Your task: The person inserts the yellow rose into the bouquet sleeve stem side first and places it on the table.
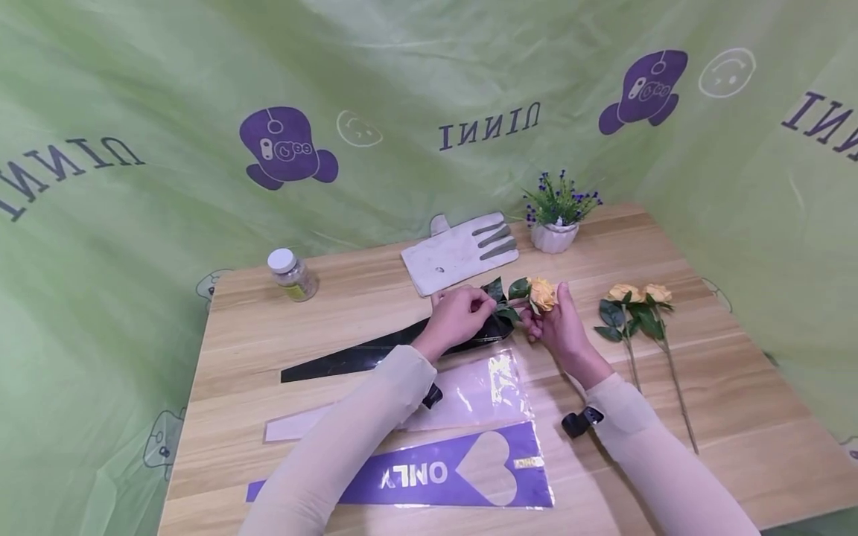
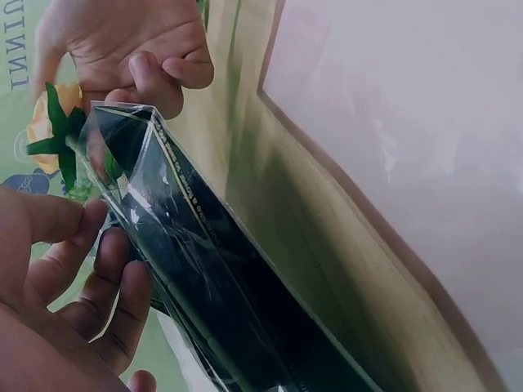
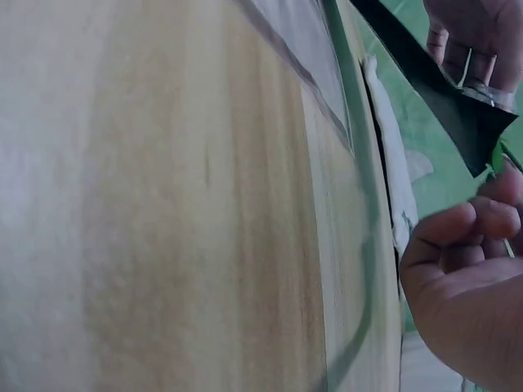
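Note:
A black flower sleeve [image 1: 375, 351] with a clear front lies slanted, its wide end lifted off the table. My left hand [image 1: 459, 320] pinches the sleeve near its mouth. An orange artificial rose [image 1: 542, 295] pokes out there, its stem running inside the sleeve, as the left wrist view shows. Close under the bloom, my right hand [image 1: 566, 339] holds the rose with curled fingers, thumb raised beside the petals. In the right wrist view, green stem parts [image 3: 500, 155] show at the right hand's fingertips.
Nearer me lie a pale sleeve [image 1: 469, 394] and a purple sleeve [image 1: 436, 473] printed ONLY. Two more orange roses [image 1: 637, 294] lie at the right. Along the back stand a capped jar [image 1: 293, 275], a glove [image 1: 456, 253] lying flat, and a potted plant [image 1: 555, 237].

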